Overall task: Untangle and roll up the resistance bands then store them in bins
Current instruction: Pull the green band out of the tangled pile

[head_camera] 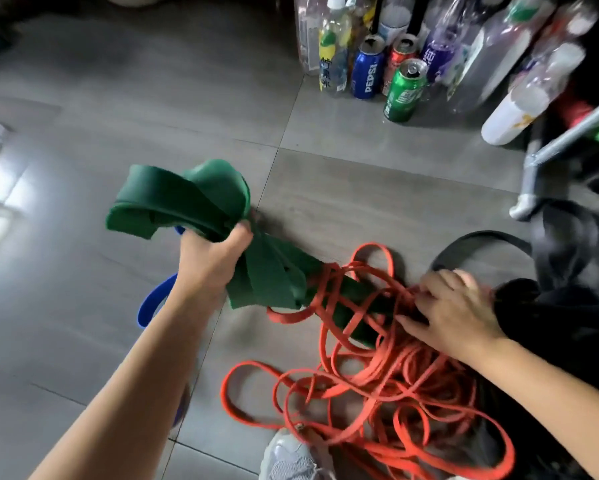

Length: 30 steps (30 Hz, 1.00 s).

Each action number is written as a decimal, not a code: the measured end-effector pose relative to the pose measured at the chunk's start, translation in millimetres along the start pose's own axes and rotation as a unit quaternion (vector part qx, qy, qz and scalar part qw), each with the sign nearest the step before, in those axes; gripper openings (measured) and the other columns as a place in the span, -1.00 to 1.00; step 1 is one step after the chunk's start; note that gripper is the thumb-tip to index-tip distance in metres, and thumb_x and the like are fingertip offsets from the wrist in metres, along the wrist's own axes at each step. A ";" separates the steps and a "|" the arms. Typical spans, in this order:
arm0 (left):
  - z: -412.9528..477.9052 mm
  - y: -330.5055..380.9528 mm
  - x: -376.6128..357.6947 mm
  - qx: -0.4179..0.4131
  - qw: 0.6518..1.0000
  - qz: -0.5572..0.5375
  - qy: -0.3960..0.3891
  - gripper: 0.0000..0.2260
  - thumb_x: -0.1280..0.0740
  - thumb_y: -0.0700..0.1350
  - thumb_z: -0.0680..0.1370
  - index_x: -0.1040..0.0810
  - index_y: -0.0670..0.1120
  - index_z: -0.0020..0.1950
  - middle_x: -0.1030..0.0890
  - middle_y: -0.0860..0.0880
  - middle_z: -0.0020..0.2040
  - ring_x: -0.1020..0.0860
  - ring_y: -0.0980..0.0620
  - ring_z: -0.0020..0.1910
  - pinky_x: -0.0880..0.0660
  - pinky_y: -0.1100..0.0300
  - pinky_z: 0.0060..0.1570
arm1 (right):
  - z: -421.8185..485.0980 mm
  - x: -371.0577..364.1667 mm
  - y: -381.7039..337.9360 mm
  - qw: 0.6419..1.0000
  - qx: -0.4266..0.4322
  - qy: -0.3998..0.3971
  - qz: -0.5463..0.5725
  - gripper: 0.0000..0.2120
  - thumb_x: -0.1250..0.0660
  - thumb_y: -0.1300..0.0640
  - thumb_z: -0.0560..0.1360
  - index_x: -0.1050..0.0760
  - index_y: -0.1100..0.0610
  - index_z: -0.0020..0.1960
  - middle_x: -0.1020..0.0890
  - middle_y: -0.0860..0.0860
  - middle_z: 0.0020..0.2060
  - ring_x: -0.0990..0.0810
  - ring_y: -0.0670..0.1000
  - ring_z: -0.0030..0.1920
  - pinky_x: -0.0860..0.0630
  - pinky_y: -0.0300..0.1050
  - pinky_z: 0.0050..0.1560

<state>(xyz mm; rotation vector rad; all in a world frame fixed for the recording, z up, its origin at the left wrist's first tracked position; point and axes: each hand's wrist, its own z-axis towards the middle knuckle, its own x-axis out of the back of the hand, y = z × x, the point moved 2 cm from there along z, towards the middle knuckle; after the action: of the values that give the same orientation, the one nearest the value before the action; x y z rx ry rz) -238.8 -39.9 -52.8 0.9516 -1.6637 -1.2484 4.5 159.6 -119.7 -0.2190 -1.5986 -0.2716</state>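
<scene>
My left hand point(212, 258) grips a bunch of wide green resistance bands point(187, 199) and holds it above the floor; the green loops run right into a tangle of thin orange bands point(377, 368) lying on the tiles. My right hand point(453, 310) rests on that tangle with its fingers spread over the orange strands and the green end. A blue band point(152, 301) hangs behind my left wrist. Black bands point(478, 240) lie at the right, partly under dark fabric.
Cans and plastic bottles point(405, 88) stand in a cluster at the back right on the grey tiled floor point(83, 341). A metal frame leg point(530, 188) is at the right. My grey shoe point(287, 459) is at the bottom edge. No bin is in view.
</scene>
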 end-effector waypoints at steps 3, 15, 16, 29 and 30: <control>0.4 -19.2 -6.0 -0.015 0.970 0.227 -0.083 -0.86 -0.34 -0.08 0.31 -0.53 -0.10 -0.20 -0.57 0.10 -0.35 -0.52 0.19 -0.37 -0.51 0.29 -0.36 | 10.1 -3.2 -19.4 0.999 0.012 -0.045 -0.013 -0.64 -0.46 -0.13 0.20 -0.61 0.18 -0.32 -0.56 0.12 -0.26 -0.58 0.17 -0.19 -0.33 0.05 0.01; 14.0 -64.7 -10.5 0.148 0.920 0.317 -0.176 -0.87 -0.32 -0.10 0.27 -0.51 -0.07 -0.22 -0.58 -0.03 -0.29 -0.54 -0.02 -0.28 -0.50 0.13 -0.24 | 40.3 6.4 -69.2 0.997 -0.007 -0.070 -0.024 -0.68 -0.50 -0.17 0.16 -0.67 0.10 -0.38 -0.63 0.11 -0.36 -0.60 0.18 -0.23 -0.43 0.20 0.24; 15.9 -62.9 -15.1 0.146 0.920 0.314 -0.185 -0.93 -0.34 -0.14 0.29 -0.51 -0.07 -0.25 -0.57 -0.01 -0.32 -0.53 0.00 -0.31 -0.48 0.17 -0.29 | 41.5 2.4 -77.0 0.996 0.045 -0.072 -0.023 -0.71 -0.51 -0.16 0.13 -0.67 0.07 -0.38 -0.64 0.07 -0.37 -0.61 0.14 -0.24 -0.49 0.15 0.19; 33.5 -68.6 -29.2 0.154 0.798 0.533 -0.235 -0.86 -0.36 -0.03 0.37 -0.41 0.01 -0.27 -0.51 0.01 -0.33 -0.50 0.01 -0.32 -0.47 0.15 -0.24 | 54.8 -51.2 -115.5 0.941 0.173 -0.291 -0.025 -0.40 -0.21 0.00 0.56 -0.10 0.18 0.50 -0.45 0.15 0.32 -0.29 0.21 0.38 0.12 0.17 0.46; 32.2 -69.7 -28.6 0.156 0.793 0.540 -0.237 -0.87 -0.35 -0.01 0.37 -0.42 0.01 -0.26 -0.51 0.02 -0.32 -0.51 0.00 -0.30 -0.48 0.14 -0.21 | 49.9 -50.7 -112.7 0.944 0.172 -0.282 -0.007 -0.51 -0.22 0.01 0.56 -0.27 0.17 0.43 -0.51 0.15 0.25 -0.35 0.21 0.33 0.05 0.14 0.45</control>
<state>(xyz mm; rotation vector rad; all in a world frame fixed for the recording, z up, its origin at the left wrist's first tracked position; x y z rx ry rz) -251.7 -18.0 -130.7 -0.2812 -2.3089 -0.4010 -74.9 69.0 -176.6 -0.0086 -2.1848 0.0771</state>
